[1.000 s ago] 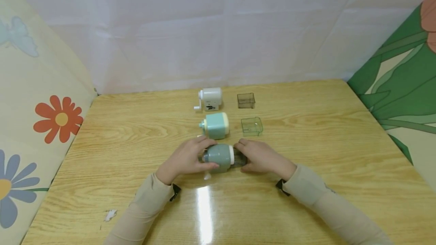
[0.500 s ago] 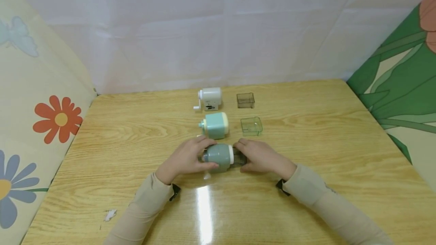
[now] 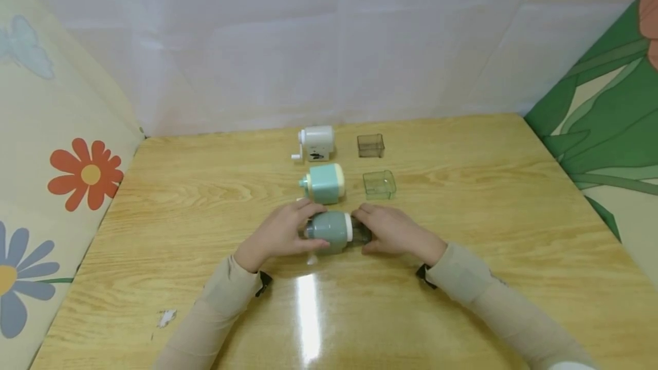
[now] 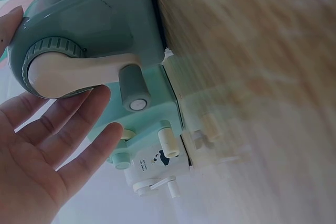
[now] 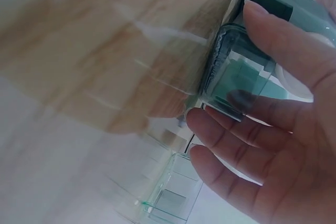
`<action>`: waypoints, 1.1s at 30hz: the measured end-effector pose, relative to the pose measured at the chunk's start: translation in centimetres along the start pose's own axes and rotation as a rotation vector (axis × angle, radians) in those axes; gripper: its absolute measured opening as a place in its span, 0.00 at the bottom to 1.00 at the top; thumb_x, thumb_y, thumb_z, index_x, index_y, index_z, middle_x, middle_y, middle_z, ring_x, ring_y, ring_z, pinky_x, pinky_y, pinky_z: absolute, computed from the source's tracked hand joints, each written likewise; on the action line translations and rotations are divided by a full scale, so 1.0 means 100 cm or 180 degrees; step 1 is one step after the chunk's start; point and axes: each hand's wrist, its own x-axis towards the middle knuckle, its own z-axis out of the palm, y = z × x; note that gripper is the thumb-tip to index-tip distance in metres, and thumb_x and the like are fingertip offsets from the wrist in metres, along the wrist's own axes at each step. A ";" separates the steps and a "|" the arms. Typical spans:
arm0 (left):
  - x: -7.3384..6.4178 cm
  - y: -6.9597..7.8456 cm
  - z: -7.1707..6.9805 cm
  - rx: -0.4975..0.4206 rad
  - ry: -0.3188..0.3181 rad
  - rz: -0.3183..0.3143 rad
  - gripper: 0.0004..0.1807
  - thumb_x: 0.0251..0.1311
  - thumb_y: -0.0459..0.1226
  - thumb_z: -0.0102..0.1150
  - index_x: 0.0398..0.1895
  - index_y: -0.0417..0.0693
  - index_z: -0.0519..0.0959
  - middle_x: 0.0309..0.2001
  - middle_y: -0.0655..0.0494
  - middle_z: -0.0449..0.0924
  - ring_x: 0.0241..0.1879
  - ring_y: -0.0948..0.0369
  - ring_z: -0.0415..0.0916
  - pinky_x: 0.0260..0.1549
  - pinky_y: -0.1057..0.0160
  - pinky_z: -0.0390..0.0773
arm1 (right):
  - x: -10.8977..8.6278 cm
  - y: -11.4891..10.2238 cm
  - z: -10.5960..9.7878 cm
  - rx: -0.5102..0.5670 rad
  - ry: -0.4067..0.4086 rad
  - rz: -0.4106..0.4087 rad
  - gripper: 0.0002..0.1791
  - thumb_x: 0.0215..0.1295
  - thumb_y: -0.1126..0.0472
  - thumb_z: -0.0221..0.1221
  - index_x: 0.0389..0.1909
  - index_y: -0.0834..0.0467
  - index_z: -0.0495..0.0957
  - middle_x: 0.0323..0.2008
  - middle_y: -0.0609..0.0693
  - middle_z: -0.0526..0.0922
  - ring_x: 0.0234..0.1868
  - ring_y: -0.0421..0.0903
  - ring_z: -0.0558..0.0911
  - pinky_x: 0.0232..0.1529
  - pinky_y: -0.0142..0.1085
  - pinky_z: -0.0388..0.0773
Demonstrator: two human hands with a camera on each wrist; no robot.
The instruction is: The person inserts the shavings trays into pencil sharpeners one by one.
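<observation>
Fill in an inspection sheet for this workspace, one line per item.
Surface: wood-grain table, glossy, with a bright reflection near the front.
Job's things: grey-green sharpener with crank; smoky drawer at its right end, how far out unclear. Behind: teal sharpener beside green clear drawer; white sharpener beside brown clear drawer.
Clutter: white scrap near the left sleeve.
Hands: left hand holds the grey-green sharpener; right hand grips the smoky drawer.
Cables: nothing seen.
Surroundings: white backdrop behind; flower print at left, leaf print at right.
</observation>
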 end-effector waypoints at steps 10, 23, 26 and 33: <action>0.001 0.001 -0.002 -0.0004 -0.0033 -0.0051 0.31 0.47 0.53 0.65 0.50 0.43 0.74 0.41 0.52 0.76 0.35 0.62 0.74 0.32 0.67 0.76 | 0.002 -0.001 -0.003 -0.0069 -0.0055 0.0002 0.38 0.43 0.52 0.71 0.53 0.69 0.70 0.41 0.56 0.75 0.38 0.49 0.77 0.39 0.41 0.78; 0.001 0.001 -0.002 -0.0033 -0.0035 -0.0053 0.31 0.47 0.53 0.65 0.50 0.43 0.74 0.40 0.53 0.76 0.34 0.62 0.73 0.31 0.67 0.76 | 0.001 -0.002 -0.003 -0.0058 -0.0059 -0.0034 0.38 0.42 0.53 0.71 0.52 0.68 0.71 0.41 0.56 0.75 0.37 0.49 0.77 0.38 0.41 0.78; 0.001 0.002 -0.002 -0.0036 -0.0048 -0.0069 0.31 0.47 0.53 0.65 0.50 0.43 0.74 0.40 0.54 0.76 0.34 0.63 0.73 0.31 0.67 0.76 | 0.001 -0.003 -0.003 -0.0060 -0.0067 -0.0045 0.38 0.42 0.53 0.71 0.52 0.68 0.71 0.40 0.56 0.76 0.37 0.48 0.77 0.38 0.41 0.78; 0.000 0.002 -0.001 -0.0037 -0.0055 -0.0072 0.31 0.47 0.53 0.65 0.50 0.42 0.74 0.39 0.53 0.76 0.34 0.63 0.73 0.31 0.67 0.76 | 0.001 -0.003 -0.003 -0.0048 -0.0091 -0.0043 0.38 0.42 0.51 0.71 0.52 0.68 0.71 0.40 0.56 0.76 0.37 0.48 0.77 0.38 0.40 0.78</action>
